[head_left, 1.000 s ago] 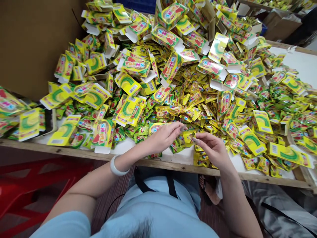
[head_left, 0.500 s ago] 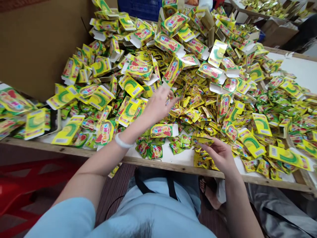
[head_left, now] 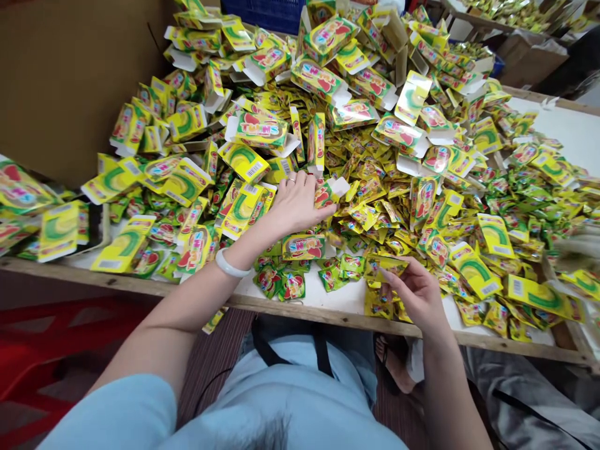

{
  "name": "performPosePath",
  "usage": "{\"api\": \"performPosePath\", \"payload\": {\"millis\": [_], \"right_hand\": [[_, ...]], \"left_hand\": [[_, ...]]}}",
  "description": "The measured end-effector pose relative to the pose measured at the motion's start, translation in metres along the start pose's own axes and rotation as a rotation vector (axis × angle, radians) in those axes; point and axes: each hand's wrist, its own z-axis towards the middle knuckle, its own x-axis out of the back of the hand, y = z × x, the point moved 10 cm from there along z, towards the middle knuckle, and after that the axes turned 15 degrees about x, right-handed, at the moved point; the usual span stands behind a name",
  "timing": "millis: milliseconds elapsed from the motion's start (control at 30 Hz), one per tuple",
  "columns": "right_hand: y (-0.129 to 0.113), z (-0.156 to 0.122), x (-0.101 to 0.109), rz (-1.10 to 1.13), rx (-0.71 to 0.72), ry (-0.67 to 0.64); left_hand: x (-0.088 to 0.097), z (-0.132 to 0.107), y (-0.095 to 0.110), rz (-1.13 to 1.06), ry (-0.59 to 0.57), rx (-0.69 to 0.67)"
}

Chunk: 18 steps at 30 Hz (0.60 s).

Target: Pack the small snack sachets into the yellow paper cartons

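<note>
My left hand (head_left: 297, 201), with a pale bracelet on the wrist, is closed on a small yellow-green candy box (head_left: 324, 195) with a white end flap, in the middle of the heap. Its fingertips are partly hidden. Close to the table's front edge, my right hand (head_left: 417, 289) pinches yellow candy packets (head_left: 387, 267) between thumb and fingers. More yellow packets (head_left: 377, 303) lie beneath that hand. Between the two hands are a lying candy box (head_left: 304, 247) and green wrapped candies (head_left: 291, 285) on the white tabletop.
Many printed boxes (head_left: 260, 130) and loose candies (head_left: 360, 156) are heaped over the table. A large cardboard carton (head_left: 70, 81) stands at the left, a blue crate (head_left: 262, 14) behind. A blurred gloved hand (head_left: 579, 250) of another person is at the right. A red stool (head_left: 28, 362) stands below.
My left hand has come down and closed on a candy box. A box near it now stands more upright. The right hand has barely moved. Another person's gloved hand has appeared at the right.
</note>
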Motion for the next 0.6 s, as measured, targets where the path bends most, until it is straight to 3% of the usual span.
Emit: {"api": "performPosePath", "payload": {"millis": [167, 300, 467, 600], "right_hand": [[0.002, -0.002, -0.001, 0.071, -0.021, -0.012], [-0.018, 0.002, -0.005, 0.126, 0.033, 0.023], [-0.059, 0.017, 0.004, -0.060, 0.234, 0.240], [-0.061, 0.025, -0.011, -0.139, 0.275, 0.185]], "left_hand": [[0.004, -0.023, -0.002, -0.239, -0.076, -0.014], [0.012, -0.049, 0.014, -0.431, -0.096, -0.033], [-0.005, -0.082, 0.046, -0.415, -0.218, -0.154], [-0.016, -0.098, 0.053, -0.335, -0.233, -0.200]]}}
